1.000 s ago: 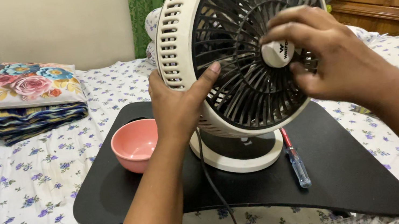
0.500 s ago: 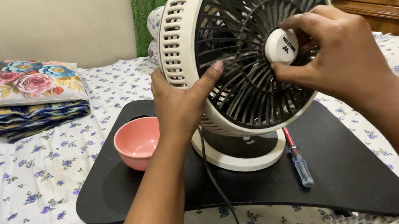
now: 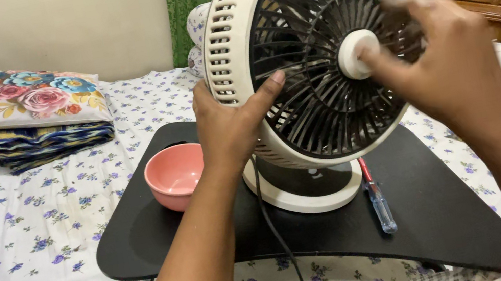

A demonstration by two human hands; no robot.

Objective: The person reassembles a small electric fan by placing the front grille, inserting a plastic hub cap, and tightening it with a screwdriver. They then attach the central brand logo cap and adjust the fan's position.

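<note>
Fan [image 3: 316,46] hub cap [image 3: 357,54]: right hand [image 3: 449,57], blurred at 3 o'clock, has rolled round it w/ fingertips still pinching, so cap's likely unscrewing; left hand [image 3: 227,127] stays clamped on grille rim at 9.

the left hand [image 3: 227,127] reaches up from a bare forearm, fingers wrapped round to the far side, thumb stretched flat and pointing right. the right hand [image 3: 444,68] is raised, blurred, fingers half curled, thumb tip pressed forward, forearm running off lower right.
</note>
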